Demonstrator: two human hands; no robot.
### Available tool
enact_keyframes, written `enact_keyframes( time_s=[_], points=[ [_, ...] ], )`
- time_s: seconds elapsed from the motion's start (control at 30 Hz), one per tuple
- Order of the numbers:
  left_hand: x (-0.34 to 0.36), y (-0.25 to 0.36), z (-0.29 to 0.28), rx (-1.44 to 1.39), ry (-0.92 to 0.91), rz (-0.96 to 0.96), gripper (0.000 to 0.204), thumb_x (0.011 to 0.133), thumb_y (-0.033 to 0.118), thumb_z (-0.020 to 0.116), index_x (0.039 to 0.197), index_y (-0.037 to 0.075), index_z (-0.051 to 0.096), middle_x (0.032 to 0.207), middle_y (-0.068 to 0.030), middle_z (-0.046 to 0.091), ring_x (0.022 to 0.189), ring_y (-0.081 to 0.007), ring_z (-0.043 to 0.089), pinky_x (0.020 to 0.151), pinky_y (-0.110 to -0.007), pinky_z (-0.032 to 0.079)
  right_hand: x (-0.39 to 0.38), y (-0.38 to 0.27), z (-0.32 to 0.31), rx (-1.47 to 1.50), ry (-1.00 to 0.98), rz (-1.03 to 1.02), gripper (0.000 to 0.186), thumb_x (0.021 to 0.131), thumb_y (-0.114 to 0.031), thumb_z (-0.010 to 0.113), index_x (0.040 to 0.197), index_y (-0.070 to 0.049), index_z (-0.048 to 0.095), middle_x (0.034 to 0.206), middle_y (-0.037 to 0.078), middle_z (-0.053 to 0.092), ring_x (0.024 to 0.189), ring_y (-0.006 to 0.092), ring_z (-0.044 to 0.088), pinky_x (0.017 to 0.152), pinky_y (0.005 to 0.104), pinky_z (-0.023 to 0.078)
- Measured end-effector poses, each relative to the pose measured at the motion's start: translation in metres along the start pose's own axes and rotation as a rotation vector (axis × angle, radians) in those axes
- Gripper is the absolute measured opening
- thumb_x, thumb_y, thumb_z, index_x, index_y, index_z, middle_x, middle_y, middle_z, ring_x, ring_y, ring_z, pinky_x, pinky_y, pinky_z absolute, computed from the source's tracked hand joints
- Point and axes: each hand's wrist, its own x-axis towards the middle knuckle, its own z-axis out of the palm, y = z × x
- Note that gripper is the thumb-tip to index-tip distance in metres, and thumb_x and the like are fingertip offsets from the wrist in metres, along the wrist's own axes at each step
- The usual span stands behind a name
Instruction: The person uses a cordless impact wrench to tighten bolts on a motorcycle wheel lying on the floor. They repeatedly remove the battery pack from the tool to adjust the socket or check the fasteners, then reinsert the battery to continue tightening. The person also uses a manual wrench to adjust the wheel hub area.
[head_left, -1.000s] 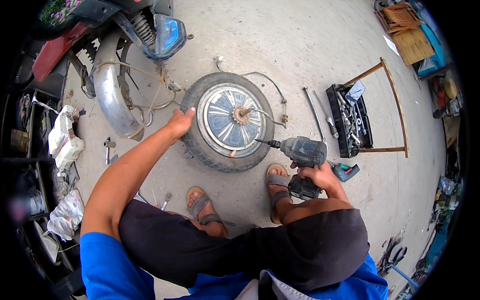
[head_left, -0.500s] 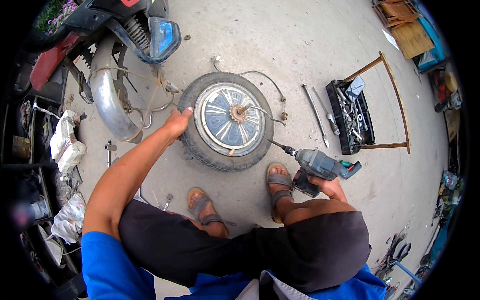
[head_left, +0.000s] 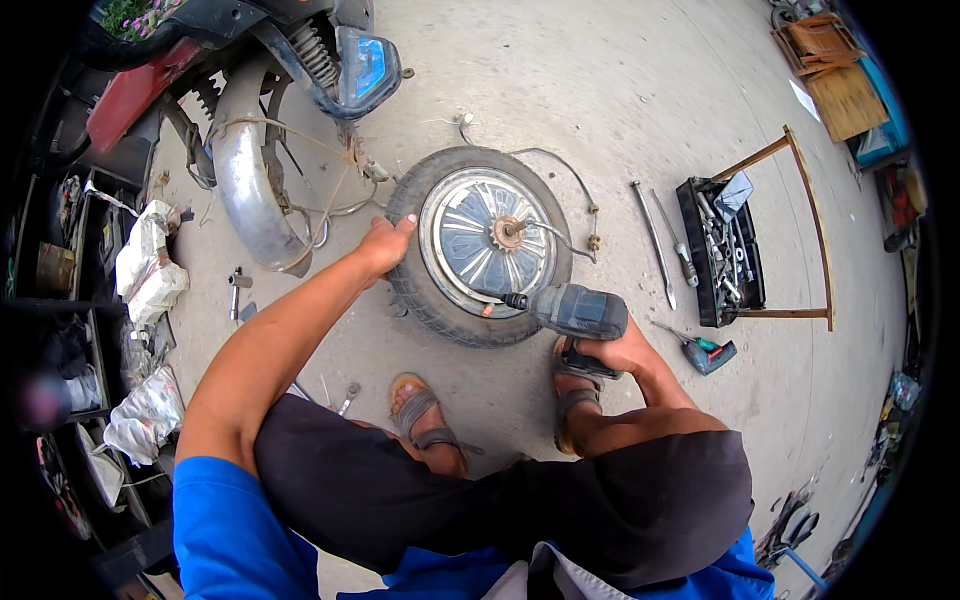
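While the spoked-pattern hub-motor wheel (head_left: 455, 185) sits on the concrete floor (head_left: 610, 90) in front of the person, its toothed sprocket (head_left: 507, 234) faces up, and a dark cable (head_left: 575, 170) loops over the ground along its far and right sides. The left hand (head_left: 388, 247) grasps the tyre's left edge, thumb laid on the sidewall, the other fingers mostly hidden beside the tread. The right hand (head_left: 618, 346) is wrapped around the handle of a dark cordless power driver (head_left: 577, 312), its fingers closed on the grip; whether one presses the trigger I cannot tell. The driver's bit points left over the wheel's near rim, close to an orange-tipped valve stem (head_left: 487, 311); contact is unclear. Just below lie the person's grey-strapped sandals (head_left: 425, 412). To the right, a pry bar (head_left: 655, 245) lies beside a black toolbox (head_left: 693, 265) of sockets and wrenches, with a wooden frame (head_left: 812, 215) beyond. Left of the wheel stands a motorbike, its metal mudguard (head_left: 240, 175) bound with cord.
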Motion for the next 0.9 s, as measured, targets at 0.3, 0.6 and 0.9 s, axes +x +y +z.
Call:
enact_keyframes(
  time_s=[0.3,0.6,0.9],
  points=[
    [-0.005,0.002,0.004,0.053,0.057,0.010,0.083,0.100,0.056,0.045,0.145,-0.008,0.019,0.138,-0.0283,0.048,0.116,-0.0373,0.060,0.091,-0.054,0.053,0.004,-0.006,0.008,-0.087,0.016,-0.025,0.045,0.066,0.000,0.074,0.110,0.003,0.064,0.097,0.010,0.071,0.092,0.0191,0.066,0.084,0.0339,0.052],
    [-0.001,-0.003,0.002,0.024,0.067,0.010,0.081,0.101,0.054,0.045,0.144,-0.008,0.019,0.136,-0.0291,0.050,0.113,-0.0378,0.062,0.090,-0.055,0.054,0.004,-0.020,0.009,-0.185,0.003,-0.017,0.038,0.066,-0.001,0.074,0.104,0.003,0.066,0.092,0.012,0.072,0.087,0.0195,0.066,0.081,0.0347,0.053],
    [0.005,-0.005,0.007,0.003,0.050,0.039,0.080,0.101,0.054,0.045,0.144,-0.008,0.017,0.135,-0.0307,0.049,0.112,-0.0396,0.062,0.089,-0.056,0.054,0.011,-0.040,-0.003,-0.293,-0.039,-0.041,0.026,0.066,-0.001,0.068,0.092,0.004,0.065,0.076,0.012,0.068,0.073,0.0161,0.061,0.069,0.0349,0.051]
  ],
)
